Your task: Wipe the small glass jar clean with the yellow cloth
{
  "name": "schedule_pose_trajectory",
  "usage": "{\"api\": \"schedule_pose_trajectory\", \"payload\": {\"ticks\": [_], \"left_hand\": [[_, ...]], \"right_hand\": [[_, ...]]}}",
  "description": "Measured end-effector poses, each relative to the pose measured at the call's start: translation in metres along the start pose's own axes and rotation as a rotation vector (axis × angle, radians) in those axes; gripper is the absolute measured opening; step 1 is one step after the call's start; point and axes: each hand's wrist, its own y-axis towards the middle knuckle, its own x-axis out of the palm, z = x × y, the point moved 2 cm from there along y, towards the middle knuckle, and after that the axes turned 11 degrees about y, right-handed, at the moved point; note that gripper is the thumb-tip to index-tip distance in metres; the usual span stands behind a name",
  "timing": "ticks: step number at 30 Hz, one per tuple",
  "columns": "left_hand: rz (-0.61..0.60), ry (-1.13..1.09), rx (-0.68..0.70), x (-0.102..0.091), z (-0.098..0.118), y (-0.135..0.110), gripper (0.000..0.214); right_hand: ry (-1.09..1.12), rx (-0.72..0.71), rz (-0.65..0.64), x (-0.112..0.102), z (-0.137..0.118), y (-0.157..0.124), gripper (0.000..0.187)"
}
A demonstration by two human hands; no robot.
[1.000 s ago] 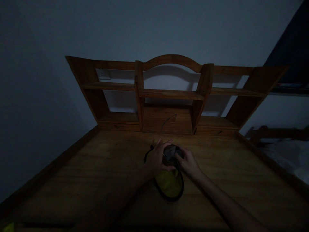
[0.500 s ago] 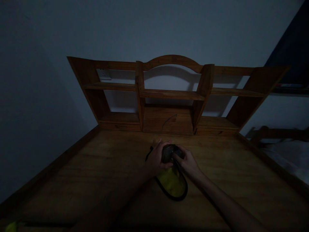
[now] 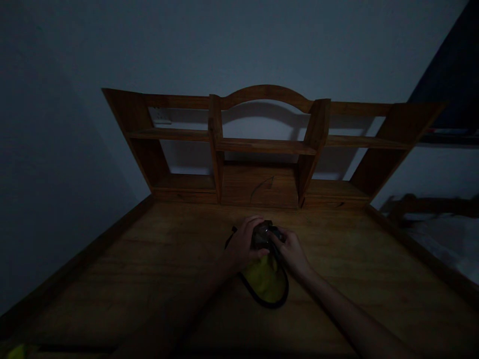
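A small yellow pouch (image 3: 265, 280) with a black rim and cord lies on the wooden desk (image 3: 149, 279) in dim light. At its far end sits a dark rounded object (image 3: 262, 234) that I cannot identify. My left hand (image 3: 243, 244) is curled round the left side of that object. My right hand (image 3: 290, 251) pinches its right side with fingers pressed together. Both hands rest over the top of the pouch.
A wooden shelf unit (image 3: 265, 144) with several open compartments stands at the back of the desk against a pale wall. A raised wooden edge (image 3: 75, 271) runs along the desk's left side. Light bedding (image 3: 445, 239) lies beyond the right edge.
My left fingers, spread a second ago, have closed round the dark object. The pouch has shifted slightly under my hands.
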Motion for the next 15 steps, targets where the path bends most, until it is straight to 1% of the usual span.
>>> {"api": "schedule_pose_trajectory", "payload": {"ticks": [3, 5, 9, 11, 13, 15], "left_hand": [[-0.060, 0.061, -0.018, 0.0050, -0.0032, 0.0000, 0.094], [-0.077, 0.085, -0.030, 0.0086, -0.0051, -0.0006, 0.099], [-0.040, 0.101, -0.014, 0.0111, -0.0056, -0.0012, 0.094], [-0.021, 0.110, -0.013, 0.0099, -0.0036, -0.0010, 0.091], [0.016, 0.114, -0.039, 0.0077, -0.0013, -0.0005, 0.091], [0.063, 0.101, -0.078, 0.0057, 0.0000, 0.0002, 0.091]], "right_hand": [[0.031, 0.020, 0.012, -0.0021, 0.0001, 0.0005, 0.037], [0.031, 0.007, 0.028, -0.0033, -0.0009, 0.0003, 0.038], [-0.040, -0.047, 0.058, -0.0054, -0.0022, 0.0001, 0.036], [-0.033, -0.061, 0.072, -0.0061, -0.0017, 0.0014, 0.035], [0.059, -0.035, 0.094, -0.0063, -0.0005, 0.0034, 0.036], [0.219, 0.035, 0.116, -0.0057, 0.0007, 0.0054, 0.037]]}}
